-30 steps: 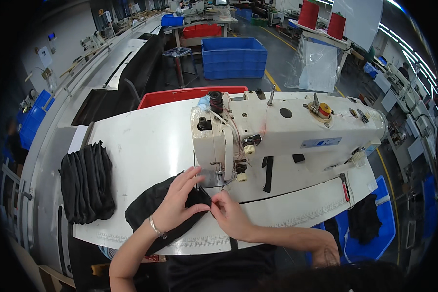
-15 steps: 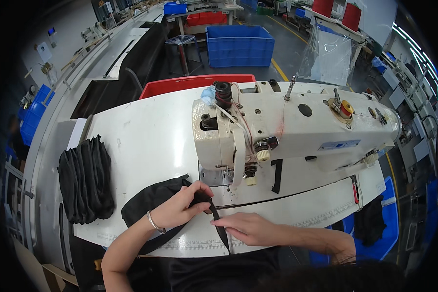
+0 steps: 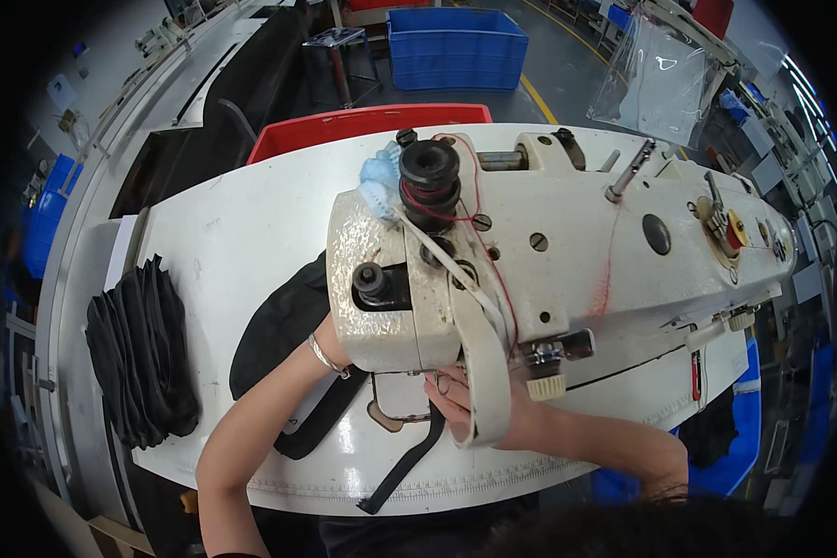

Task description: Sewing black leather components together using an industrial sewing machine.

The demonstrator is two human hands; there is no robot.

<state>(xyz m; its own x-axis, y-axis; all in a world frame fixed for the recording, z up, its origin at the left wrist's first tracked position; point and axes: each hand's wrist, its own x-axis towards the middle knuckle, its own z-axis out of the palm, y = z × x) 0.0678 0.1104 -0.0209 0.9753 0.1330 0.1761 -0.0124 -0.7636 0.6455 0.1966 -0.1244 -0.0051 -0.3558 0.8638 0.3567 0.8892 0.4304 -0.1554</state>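
The white sewing machine (image 3: 395,325) stands on a white table, its head in front of both hands. My left hand (image 3: 337,342), with a silver bracelet at the wrist, reaches behind the head, so its fingers are hidden. Beside that wrist lies a black fabric piece (image 3: 274,339), partly covered by my forearm and the machine. My right hand (image 3: 450,398) is near the needle area, partly behind a pale curved strap on the machine. Its fingers are closed at the upper end of a narrow black fabric strip (image 3: 405,465), which trails toward the table's front edge.
Pleated-looking stacked black fabric pieces (image 3: 144,358) lie at the left of the table. A red bin (image 3: 372,119) stands behind the table, a blue crate (image 3: 456,51) farther back. Red-handled snips (image 3: 697,372) lie at the right. A blue container (image 3: 742,437) holds dark fabric there.
Both hands have gone forward to the machine's head, the left one behind it. The strip's free end has swung left. The view has shifted, bringing the machine closer.
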